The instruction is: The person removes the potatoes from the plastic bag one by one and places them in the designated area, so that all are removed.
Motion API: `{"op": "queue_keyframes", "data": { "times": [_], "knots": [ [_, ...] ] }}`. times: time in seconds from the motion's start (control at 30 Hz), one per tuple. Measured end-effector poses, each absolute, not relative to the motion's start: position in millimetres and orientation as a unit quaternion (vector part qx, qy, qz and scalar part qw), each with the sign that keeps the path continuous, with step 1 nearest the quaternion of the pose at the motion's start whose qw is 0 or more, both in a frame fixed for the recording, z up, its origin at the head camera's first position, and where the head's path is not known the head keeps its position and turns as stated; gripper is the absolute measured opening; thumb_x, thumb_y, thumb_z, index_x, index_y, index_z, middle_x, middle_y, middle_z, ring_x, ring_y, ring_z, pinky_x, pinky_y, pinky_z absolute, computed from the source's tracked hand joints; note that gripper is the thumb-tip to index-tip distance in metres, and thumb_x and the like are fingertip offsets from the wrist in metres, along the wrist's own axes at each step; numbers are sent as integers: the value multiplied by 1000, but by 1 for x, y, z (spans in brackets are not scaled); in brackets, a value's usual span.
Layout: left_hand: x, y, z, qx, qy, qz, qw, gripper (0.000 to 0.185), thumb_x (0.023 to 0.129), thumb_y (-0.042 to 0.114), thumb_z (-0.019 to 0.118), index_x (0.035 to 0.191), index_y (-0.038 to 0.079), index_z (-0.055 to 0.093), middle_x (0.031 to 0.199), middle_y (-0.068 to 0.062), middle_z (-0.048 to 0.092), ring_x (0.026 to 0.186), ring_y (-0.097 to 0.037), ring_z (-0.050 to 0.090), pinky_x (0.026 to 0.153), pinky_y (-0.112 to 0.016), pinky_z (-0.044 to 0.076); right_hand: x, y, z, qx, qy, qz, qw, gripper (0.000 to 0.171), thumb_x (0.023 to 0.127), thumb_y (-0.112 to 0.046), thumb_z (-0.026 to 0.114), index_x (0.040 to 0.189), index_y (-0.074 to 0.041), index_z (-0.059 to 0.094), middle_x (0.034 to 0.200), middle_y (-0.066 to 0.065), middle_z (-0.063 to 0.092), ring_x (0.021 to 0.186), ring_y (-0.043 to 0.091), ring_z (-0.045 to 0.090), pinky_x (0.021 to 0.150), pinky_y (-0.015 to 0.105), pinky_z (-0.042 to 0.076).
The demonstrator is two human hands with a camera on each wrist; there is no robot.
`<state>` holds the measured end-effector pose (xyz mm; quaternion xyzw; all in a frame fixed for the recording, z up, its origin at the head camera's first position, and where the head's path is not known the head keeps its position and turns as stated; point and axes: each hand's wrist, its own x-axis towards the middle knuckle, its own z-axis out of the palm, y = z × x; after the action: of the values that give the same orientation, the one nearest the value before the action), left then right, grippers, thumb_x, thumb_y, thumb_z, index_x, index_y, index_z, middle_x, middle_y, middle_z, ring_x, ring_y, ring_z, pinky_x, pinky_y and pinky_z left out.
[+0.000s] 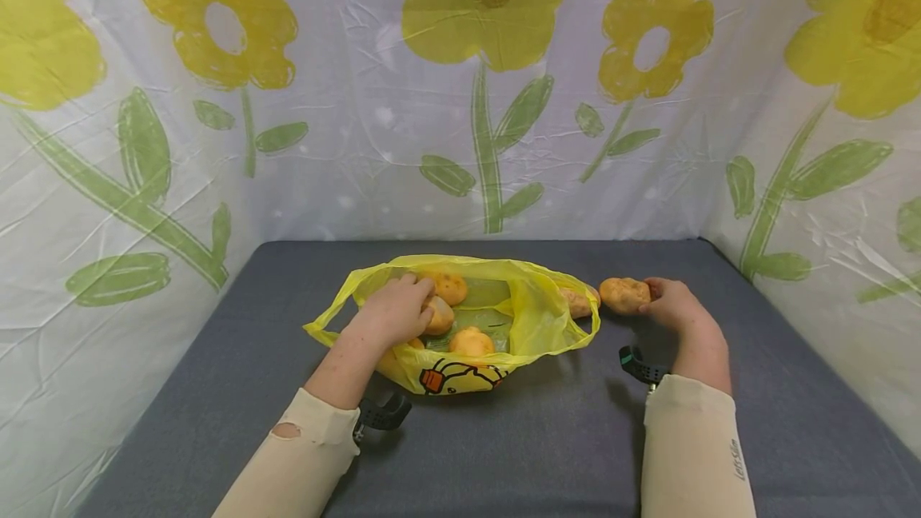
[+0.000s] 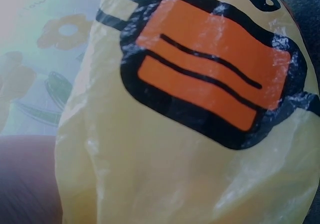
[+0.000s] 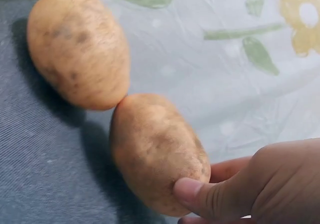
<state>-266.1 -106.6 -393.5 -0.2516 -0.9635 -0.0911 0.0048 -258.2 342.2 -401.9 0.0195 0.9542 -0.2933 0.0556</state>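
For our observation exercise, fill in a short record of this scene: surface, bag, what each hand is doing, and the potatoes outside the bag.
Surface: grey mat, flower-print sheet behind and at the sides
Bag: yellow plastic bag, mouth open, potatoes inside; orange and black print on its front
Left hand: inside the bag, fingers on a potato
Right hand: grips a potato on the mat, right of the bag
Other potato: lies beside the gripped one; the two seem to touch end to end

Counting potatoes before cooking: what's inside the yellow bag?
Inside the yellow bag, three potatoes show, plus the left hand touching one. Any beneath the hand or folded plastic are hidden.
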Motion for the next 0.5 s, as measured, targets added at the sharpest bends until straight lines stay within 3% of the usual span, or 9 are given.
{"op": "queue_keyframes", "data": {
  "times": [0.23, 0.5],
  "knots": [
    [-265, -106, -392, -251, -964, -92, 4, 14, 103, 20, 59, 113, 9, 61, 109, -15, 57, 95, -36, 59, 83, -51, 50, -260, 338, -408, 19, 951, -300, 65, 61, 95, -1, 61, 144, 22, 34, 142, 44, 40, 132, 58, 40, 110, 65, 30],
    [-265, -106, -393, -247, -964, -94, 3, 14, 103, 21, 59, 112, 10, 61, 109, -14, 57, 96, -36, 59, 83, -50, 50, -260, 331, -398, 30, 953, -290, 80, 71, 94, -1, 59, 152, 19, 23, 150, 46, 26, 141, 60, 24, 112, 67, 25]
  ]
}}
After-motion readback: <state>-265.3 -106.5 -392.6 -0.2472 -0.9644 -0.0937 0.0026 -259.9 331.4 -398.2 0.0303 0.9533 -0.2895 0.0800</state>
